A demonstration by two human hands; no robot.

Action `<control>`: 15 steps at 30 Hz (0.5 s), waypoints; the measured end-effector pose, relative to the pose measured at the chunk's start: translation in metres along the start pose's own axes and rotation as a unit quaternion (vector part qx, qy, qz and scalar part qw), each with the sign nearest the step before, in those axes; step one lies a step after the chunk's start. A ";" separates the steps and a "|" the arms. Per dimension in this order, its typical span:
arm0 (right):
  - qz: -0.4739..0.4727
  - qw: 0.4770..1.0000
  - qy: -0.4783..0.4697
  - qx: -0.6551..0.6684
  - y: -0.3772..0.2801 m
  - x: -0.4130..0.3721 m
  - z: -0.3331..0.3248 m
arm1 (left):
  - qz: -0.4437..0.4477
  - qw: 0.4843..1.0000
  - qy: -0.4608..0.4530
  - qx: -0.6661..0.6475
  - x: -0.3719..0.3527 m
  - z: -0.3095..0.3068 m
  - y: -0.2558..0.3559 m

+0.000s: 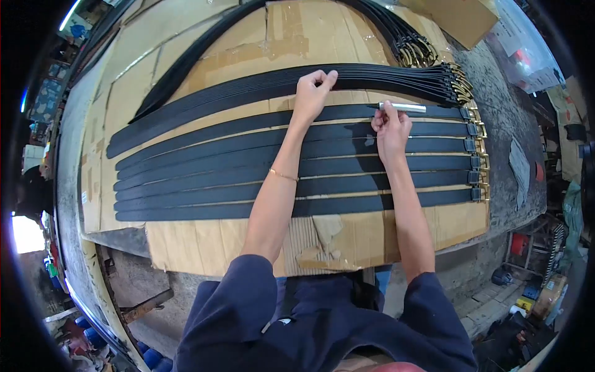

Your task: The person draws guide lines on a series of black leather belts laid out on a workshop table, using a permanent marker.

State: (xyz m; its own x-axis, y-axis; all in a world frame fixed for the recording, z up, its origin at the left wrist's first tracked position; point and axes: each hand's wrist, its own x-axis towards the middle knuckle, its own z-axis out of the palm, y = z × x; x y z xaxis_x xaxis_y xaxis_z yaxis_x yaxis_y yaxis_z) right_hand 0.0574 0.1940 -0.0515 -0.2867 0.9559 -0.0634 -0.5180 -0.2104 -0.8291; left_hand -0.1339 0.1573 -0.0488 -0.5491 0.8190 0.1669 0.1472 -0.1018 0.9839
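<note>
Several black belts lie side by side in rows, their brass-coloured buckles lined up at the right. Just beyond them is a stack of black belts standing close together, buckles also to the right. My left hand is at the middle of this stack, its fingers curled on a belt; the fingertips are partly hidden. Between the thumb and fingers of my right hand is a silver marker pen, its dark tip pointing left. This hand is above the farthest belts of the row.
Under the belts lies cardboard on a dark worktable. Another bundle of black belts curves across the back. A clear plastic bag and a cardboard box sit at the back right. A grey scrap rests at the right.
</note>
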 end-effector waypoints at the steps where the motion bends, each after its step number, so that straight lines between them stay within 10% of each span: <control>1: 0.024 0.999 -0.020 -0.018 -0.001 0.000 -0.002 | -0.011 1.000 -0.010 0.013 -0.005 0.000 -0.001; 15: -0.098 0.848 -0.209 -0.477 -0.023 0.030 0.008 | -0.001 0.982 -0.063 0.177 -0.007 -0.009 0.019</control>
State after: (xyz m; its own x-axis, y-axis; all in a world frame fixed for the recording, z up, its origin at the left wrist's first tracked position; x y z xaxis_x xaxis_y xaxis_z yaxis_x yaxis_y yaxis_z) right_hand 0.0545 0.2255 -0.0295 -0.6348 0.7551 0.1639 0.2427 0.3963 -0.8855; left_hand -0.1343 0.1447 -0.0306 -0.4475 0.8842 0.1340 0.4360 0.0849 0.8959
